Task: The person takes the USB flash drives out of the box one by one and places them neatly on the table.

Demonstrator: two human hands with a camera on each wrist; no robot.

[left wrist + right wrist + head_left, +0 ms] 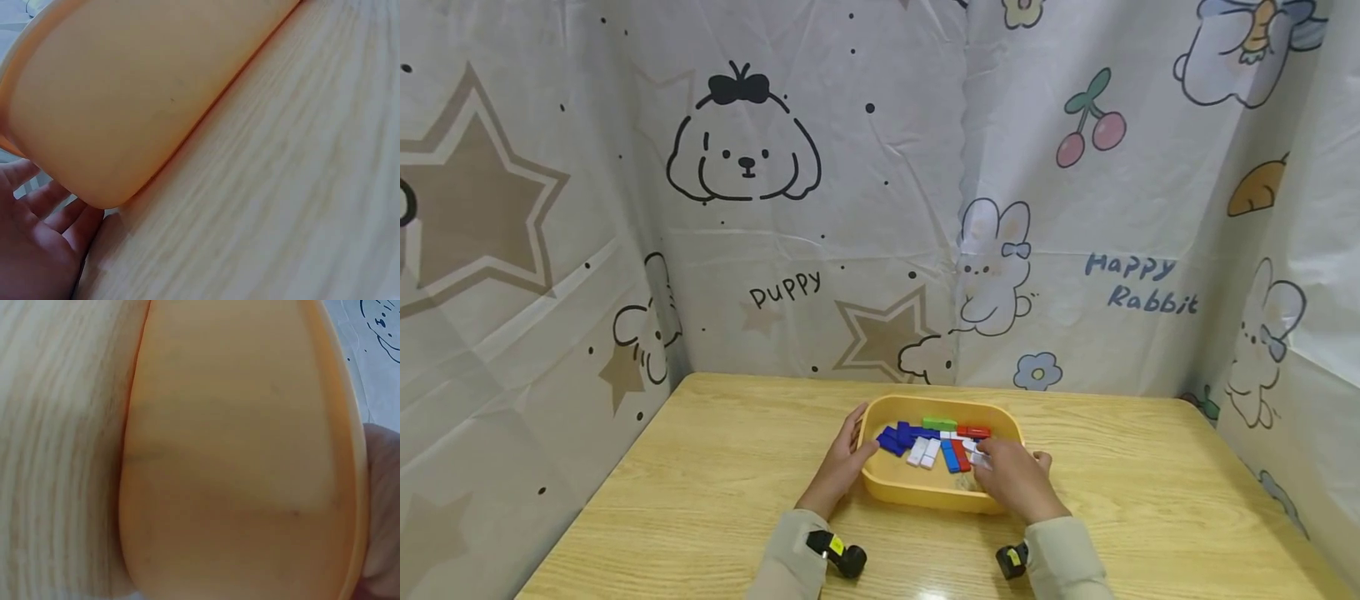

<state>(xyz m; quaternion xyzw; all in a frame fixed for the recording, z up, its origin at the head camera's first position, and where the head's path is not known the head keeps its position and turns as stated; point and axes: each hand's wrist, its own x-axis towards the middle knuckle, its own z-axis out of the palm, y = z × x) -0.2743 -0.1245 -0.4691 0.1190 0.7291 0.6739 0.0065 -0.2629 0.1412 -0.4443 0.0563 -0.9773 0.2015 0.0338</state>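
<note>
A yellow plastic basin [917,493] stands on the wooden table with several small bricks in it. My left hand [842,467] holds its left end, thumb at the rim and fingers against the outer wall; the left wrist view shows those fingers [47,200] at the basin's lower corner. Over the right rim, my right hand [1018,479] reaches in, fingertips at some white bricks [972,447]. What those fingers grasp is hidden. Nearby lie a red brick [960,456], a light blue brick [950,456], more white bricks [923,452], dark blue bricks [891,440] and a green brick [939,423].
The wooden table [715,467] extends around the basin on all sides. A printed curtain [850,208] hangs behind the table's back edge and along both sides. Small black cameras [850,560] are strapped to both wrists.
</note>
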